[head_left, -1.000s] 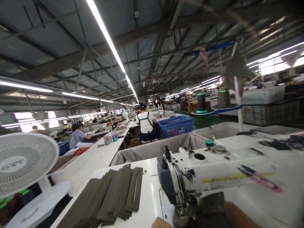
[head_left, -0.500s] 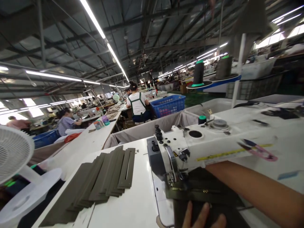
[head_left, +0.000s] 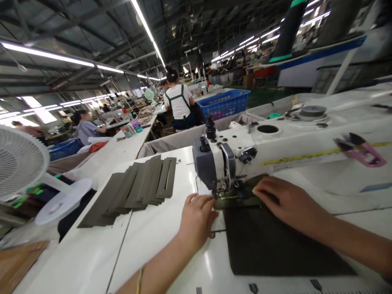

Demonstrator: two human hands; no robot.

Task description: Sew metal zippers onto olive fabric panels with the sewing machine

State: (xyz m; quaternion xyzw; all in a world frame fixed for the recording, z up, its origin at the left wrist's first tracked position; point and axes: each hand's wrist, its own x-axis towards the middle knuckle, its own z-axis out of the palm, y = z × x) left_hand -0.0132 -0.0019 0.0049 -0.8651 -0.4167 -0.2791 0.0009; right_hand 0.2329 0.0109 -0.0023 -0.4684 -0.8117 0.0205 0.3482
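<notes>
Under the head of a white sewing machine [head_left: 223,163] lies a dark olive fabric piece [head_left: 275,245], with a strip along its top edge near the needle. My left hand [head_left: 197,218] is closed at the strip's left end, beside the presser foot. At the right of the needle, my right hand [head_left: 280,196] pinches the fabric's upper edge between thumb and fingers. A fanned pile of olive pieces [head_left: 137,185] rests on the white table left of the machine.
A white fan [head_left: 23,163] stands at the left. Pink-handled snips [head_left: 363,151] lie on the machine arm. Beyond are a blue crate [head_left: 225,104], a thread cone [head_left: 289,30] on a stand, and people seated at other tables.
The view has tilted downward. My left hand now shows fully at the strip's left end. My right hand has come out from behind the fabric and grips its edge; more of the fabric shows.
</notes>
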